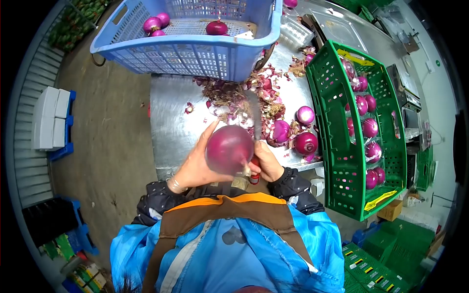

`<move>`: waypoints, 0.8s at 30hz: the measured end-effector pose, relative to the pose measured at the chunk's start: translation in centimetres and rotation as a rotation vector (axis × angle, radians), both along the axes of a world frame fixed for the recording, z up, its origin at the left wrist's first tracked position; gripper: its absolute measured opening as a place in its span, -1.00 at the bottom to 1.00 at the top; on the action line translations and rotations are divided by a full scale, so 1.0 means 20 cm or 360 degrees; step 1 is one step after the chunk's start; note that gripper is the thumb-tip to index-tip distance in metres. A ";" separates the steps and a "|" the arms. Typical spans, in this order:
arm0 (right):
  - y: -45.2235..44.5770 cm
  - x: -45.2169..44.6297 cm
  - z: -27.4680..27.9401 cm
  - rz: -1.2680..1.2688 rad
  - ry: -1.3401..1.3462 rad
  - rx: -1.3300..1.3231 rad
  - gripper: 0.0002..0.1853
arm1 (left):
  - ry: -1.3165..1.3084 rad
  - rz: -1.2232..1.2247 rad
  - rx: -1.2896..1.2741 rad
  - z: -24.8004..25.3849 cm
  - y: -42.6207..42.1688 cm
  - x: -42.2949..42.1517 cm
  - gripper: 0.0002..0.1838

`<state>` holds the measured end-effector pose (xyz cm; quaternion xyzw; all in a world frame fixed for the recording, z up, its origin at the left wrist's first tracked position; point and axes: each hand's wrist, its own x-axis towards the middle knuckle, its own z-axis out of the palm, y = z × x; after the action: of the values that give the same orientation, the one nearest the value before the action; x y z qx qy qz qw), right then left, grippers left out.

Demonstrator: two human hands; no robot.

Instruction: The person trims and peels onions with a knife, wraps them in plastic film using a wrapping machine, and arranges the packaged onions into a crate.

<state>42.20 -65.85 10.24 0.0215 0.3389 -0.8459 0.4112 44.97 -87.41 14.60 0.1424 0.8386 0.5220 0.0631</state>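
Cupping a red onion [228, 147] from its left side, the left hand [194, 165] holds it over the near edge of the metal table [170, 115]; the right hand [267, 163], closed round a knife [257, 119], sits just right. Peelings [271, 100] litter the surface; a blue crate [166, 56] stands beyond, a green crate [337, 97] right.

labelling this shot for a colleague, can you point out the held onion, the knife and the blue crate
Held onion [228, 149]: head view, on the middle of its round side.
Knife [256, 121]: head view, on the blade.
Blue crate [181, 57]: head view, on its near wall.
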 end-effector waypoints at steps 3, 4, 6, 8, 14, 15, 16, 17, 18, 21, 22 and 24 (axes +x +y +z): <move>0.00 -0.03 -0.03 -0.0249 0.0973 0.0669 -0.63 | -0.0174 0.0089 0.0769 0.02 0.06 0.00 0.01; -0.01 -0.03 0.00 -0.0436 0.1415 0.1049 -0.67 | -0.0356 0.0136 0.0897 0.01 0.06 0.01 -0.03; 0.08 -0.04 0.00 -0.0713 0.1832 0.1437 -0.67 | -0.0711 0.0238 0.1167 -0.02 0.05 0.05 -0.10; 0.20 -0.03 0.00 -0.0293 0.2077 0.1473 -0.67 | -0.0938 0.0261 0.1529 0.01 0.06 0.07 -0.22; 0.13 -0.07 0.08 0.0018 0.2276 0.1597 -0.89 | -0.1244 0.0054 0.1500 0.04 0.05 0.10 -0.26; 0.14 -0.08 0.09 0.0085 0.2304 0.1570 -0.89 | -0.1194 -0.0036 0.1372 0.06 0.05 0.09 -0.26; 0.14 -0.09 0.09 0.0150 0.2333 0.1543 -0.88 | -0.1220 -0.0057 0.1341 0.08 0.04 0.09 -0.26; 0.14 -0.09 0.09 0.0171 0.2377 0.1570 -0.87 | -0.1242 -0.0077 0.1316 0.10 0.04 0.09 -0.26; 0.14 -0.09 0.09 0.0198 0.2421 0.1597 -0.87 | -0.1264 -0.0095 0.1295 0.10 0.04 0.10 -0.26; 0.09 -0.07 0.15 0.0153 0.2452 0.1630 -0.85 | -0.0940 -0.0341 0.0889 0.07 0.02 0.09 -0.22; 0.09 -0.07 0.16 0.0060 0.2442 0.1590 -0.85 | -0.0777 -0.0415 0.0727 0.06 0.02 0.08 -0.20; 0.12 -0.06 0.10 0.0001 0.2380 0.1756 -0.86 | -0.0752 -0.0216 0.0843 0.04 0.04 0.09 -0.15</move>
<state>40.91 -63.41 12.23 -0.3371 0.8702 -0.3588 0.0176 46.83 -86.70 15.47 0.0846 0.6252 0.7343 0.2508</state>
